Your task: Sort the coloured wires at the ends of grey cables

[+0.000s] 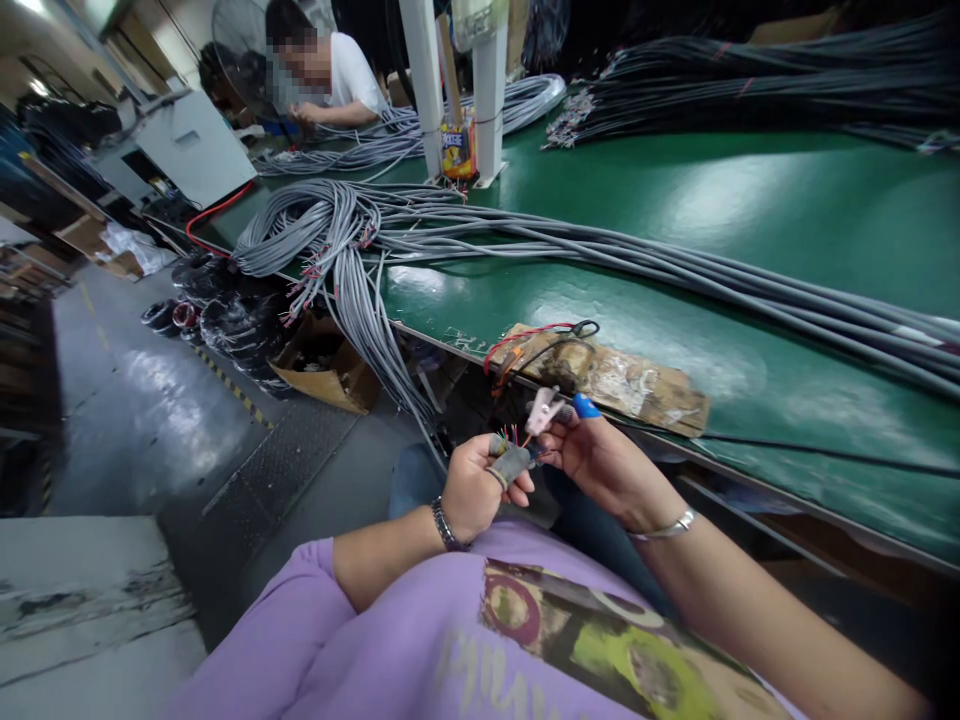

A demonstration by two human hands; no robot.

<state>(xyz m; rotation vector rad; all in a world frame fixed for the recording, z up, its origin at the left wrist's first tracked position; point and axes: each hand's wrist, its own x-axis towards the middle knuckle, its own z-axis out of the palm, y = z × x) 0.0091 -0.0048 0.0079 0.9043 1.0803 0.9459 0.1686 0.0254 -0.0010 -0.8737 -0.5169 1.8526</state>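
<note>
My left hand (480,485) is closed, its thumb and forefinger in grey finger covers. Several thin coloured wires (512,435) stick up from its pinch, like the stripped end of a cable; the rest is hidden by the fingers. My right hand (589,460) is close beside it, with a blue cover on one fingertip and a dark grey one on another. Between these fingertips it pinches a small pale clip-like piece (544,410), whose exact kind I cannot make out. Both hands are in front of the bench edge, above my lap.
On the green bench (705,190) lies a long bundle of grey cables (600,245), looped at left and hanging over the edge. A worn wooden board (637,390) with red and black leads sits at the edge. Across the bench is a person (345,80). A cardboard box (326,370) stands below.
</note>
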